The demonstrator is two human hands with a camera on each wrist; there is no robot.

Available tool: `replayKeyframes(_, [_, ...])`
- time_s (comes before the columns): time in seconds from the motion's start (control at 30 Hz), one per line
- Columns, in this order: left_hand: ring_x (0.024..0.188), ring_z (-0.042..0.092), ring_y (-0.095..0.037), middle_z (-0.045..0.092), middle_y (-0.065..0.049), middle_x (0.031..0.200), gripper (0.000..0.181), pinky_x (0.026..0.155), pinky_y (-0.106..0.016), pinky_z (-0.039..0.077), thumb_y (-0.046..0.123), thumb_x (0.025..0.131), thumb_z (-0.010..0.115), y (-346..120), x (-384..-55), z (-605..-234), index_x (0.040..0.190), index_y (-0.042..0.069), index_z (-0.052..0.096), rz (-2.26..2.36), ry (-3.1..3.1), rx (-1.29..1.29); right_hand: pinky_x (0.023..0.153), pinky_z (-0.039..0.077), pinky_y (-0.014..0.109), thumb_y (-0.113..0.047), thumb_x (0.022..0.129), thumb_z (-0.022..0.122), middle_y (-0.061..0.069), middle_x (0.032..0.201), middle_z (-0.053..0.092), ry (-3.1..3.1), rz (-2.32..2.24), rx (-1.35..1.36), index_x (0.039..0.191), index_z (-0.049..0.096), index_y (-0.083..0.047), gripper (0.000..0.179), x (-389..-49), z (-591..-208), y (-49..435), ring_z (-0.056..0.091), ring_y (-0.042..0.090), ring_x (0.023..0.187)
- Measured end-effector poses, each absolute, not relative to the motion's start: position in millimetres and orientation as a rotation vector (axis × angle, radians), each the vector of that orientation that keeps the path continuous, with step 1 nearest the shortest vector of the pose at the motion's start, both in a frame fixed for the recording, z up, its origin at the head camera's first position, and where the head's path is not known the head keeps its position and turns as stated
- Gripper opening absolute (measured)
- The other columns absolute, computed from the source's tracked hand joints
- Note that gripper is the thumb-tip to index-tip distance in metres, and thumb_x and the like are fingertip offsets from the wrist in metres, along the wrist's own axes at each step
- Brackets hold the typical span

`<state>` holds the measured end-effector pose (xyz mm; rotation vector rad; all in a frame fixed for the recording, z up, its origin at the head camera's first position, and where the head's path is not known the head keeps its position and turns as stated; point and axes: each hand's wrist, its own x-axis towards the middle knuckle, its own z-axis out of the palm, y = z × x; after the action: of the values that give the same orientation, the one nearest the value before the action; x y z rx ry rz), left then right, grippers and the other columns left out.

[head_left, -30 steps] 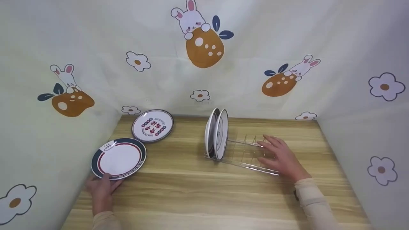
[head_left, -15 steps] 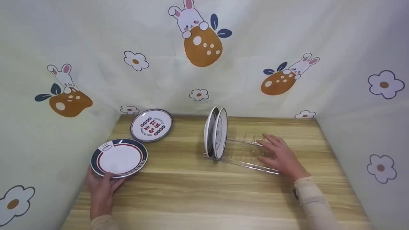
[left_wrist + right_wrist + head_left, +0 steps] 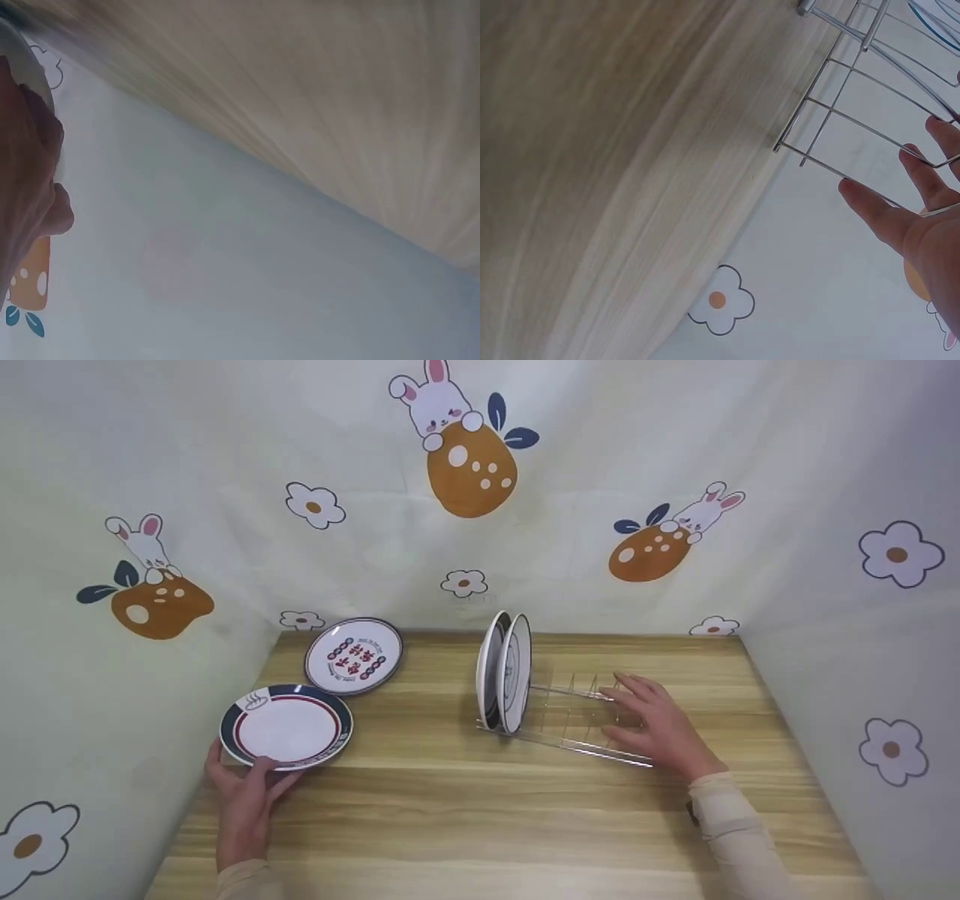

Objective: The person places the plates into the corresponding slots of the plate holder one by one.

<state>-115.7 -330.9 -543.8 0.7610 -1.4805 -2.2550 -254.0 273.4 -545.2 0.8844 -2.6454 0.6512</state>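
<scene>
My left hand (image 3: 244,802) holds a plate (image 3: 286,727) by its near rim, thumb on top and fingers beneath. This plate is white inside, with a red ring and a dark blue band on the rim. In the left wrist view, part of the left hand (image 3: 26,165) and the pale plate edge show at the far left. At the right end of a wire dish rack (image 3: 577,746), my right hand (image 3: 660,727) rests with spread fingers. The right wrist view shows fingertips (image 3: 855,191) against the thin wires of the rack (image 3: 840,112).
Two plates (image 3: 516,675) stand on edge in the rack's left end. Another plate (image 3: 354,656) with red characters lies at the back left of the wooden table (image 3: 450,825). A printed cloth (image 3: 360,555) with rabbits and flowers surrounds the table on the back and sides.
The left hand has lifted the blue-rimmed plate slightly and shifted it a little to the right. The right hand stays at the rack.
</scene>
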Motion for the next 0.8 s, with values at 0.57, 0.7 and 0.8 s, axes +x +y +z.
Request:
replayKeyframes(0.57, [0.122, 0.050, -0.032, 0.010, -0.007, 0.158, 0.094, 0.087, -0.043, 0.055, 0.001, 0.092, 0.061, -268, -114, -474, 0.144, 0.060, 0.009, -2.221, -1.645, 0.550, 0.104, 0.037, 0.061, -0.055, 0.082, 0.070, 0.007, 0.150, 0.041, -2.657, 0.638, 0.902, 0.138, 0.057, -0.024, 0.065, -259, -544, 277, 0.035, 0.034, 0.135])
replayKeyframes(0.7, [0.124, 0.049, -0.035, 0.012, -0.009, 0.157, 0.095, 0.087, -0.047, 0.055, -0.002, 0.090, 0.061, -246, -128, -462, 0.144, 0.061, 0.014, -2.256, -1.649, 0.405, 0.106, 0.035, 0.060, -0.051, 0.082, 0.072, 0.005, 0.151, 0.039, -2.680, 0.657, 0.910, 0.139, 0.055, -0.026, 0.065, -264, -544, 271, 0.033, 0.031, 0.137])
replayKeyframes(0.8, [0.120, 0.053, -0.036, 0.016, -0.013, 0.156, 0.096, 0.087, -0.048, 0.055, -0.004, 0.089, 0.061, -234, -138, -459, 0.144, 0.060, 0.016, -2.293, -1.648, 0.353, 0.106, 0.034, 0.060, -0.046, 0.081, 0.075, 0.004, 0.152, 0.038, -2.698, 0.687, 0.916, 0.140, 0.054, -0.028, 0.065, -269, -545, 264, 0.032, 0.030, 0.138])
